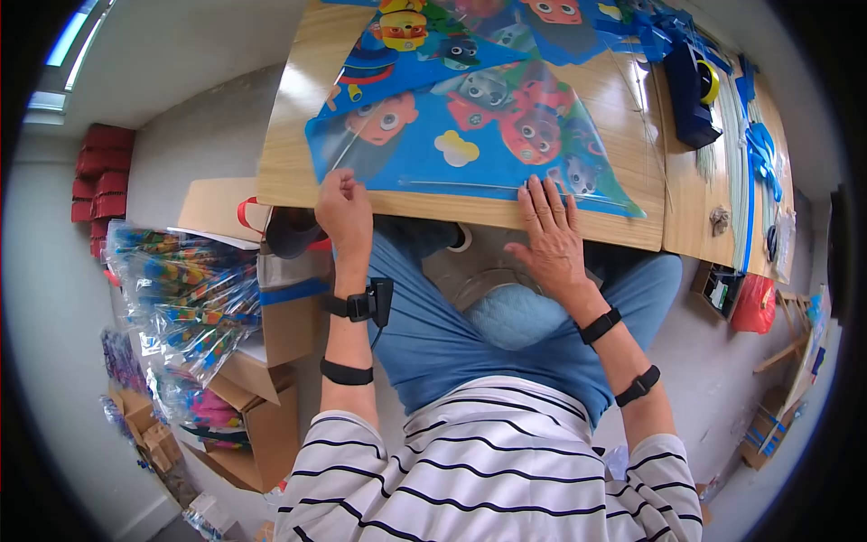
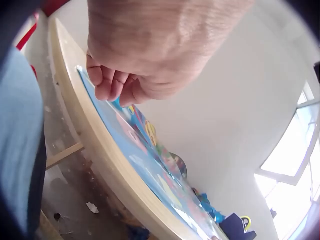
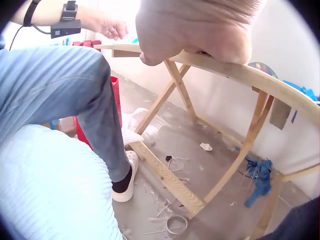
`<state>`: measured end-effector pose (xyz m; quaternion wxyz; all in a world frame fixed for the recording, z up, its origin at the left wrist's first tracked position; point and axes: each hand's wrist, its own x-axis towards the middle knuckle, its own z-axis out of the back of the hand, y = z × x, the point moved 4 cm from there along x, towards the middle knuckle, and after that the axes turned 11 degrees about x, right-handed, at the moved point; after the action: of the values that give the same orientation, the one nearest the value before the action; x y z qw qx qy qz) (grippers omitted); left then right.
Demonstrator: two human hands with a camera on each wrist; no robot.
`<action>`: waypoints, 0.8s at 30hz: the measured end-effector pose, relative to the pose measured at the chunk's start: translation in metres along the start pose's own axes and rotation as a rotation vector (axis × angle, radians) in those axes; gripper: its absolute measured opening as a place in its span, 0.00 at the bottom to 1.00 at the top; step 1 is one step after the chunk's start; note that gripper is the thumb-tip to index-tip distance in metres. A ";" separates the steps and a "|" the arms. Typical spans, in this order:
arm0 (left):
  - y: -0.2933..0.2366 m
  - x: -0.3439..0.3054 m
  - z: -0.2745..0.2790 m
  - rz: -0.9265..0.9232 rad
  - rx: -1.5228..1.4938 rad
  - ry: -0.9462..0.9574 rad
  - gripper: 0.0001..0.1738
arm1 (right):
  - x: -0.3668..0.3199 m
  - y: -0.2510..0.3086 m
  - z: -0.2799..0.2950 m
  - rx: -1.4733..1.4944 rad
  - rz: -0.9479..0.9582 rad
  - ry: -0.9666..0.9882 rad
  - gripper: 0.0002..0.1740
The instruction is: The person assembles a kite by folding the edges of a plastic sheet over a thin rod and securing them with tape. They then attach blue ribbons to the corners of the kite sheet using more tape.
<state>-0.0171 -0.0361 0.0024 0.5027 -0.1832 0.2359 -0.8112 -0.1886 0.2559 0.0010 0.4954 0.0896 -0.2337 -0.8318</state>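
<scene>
Two hands (image 1: 550,239), four black straps (image 1: 346,372)

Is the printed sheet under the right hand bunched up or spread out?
Spread out: the printed sheet lies flat on the table, cartoon faces visible, right hand resting on it.

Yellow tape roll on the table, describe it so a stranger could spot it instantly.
Find the wooden table before the seated person. On its right-hand part, toward the far side, sits a dark blue holder. The yellow tape roll is the bright ring in it, unlike the pale, straight rods alongside.
</scene>
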 end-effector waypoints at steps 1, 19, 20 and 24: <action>-0.011 -0.007 0.006 -0.130 -0.017 -0.023 0.18 | 0.000 0.000 0.001 -0.002 0.000 -0.002 0.58; -0.047 -0.071 -0.023 -0.686 0.352 0.109 0.52 | 0.010 0.032 -0.003 -0.008 0.049 -0.005 0.60; -0.046 -0.071 -0.022 -0.691 0.367 0.112 0.53 | 0.013 0.037 -0.007 0.014 0.069 -0.001 0.60; -0.042 -0.068 -0.020 -0.708 0.399 0.109 0.54 | 0.021 0.043 -0.020 0.046 0.095 -0.002 0.60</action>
<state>-0.0297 0.0453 0.0059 0.2049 -0.1087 0.0226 -0.9725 -0.1577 0.2145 0.0060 0.5319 0.0889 -0.2573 -0.8019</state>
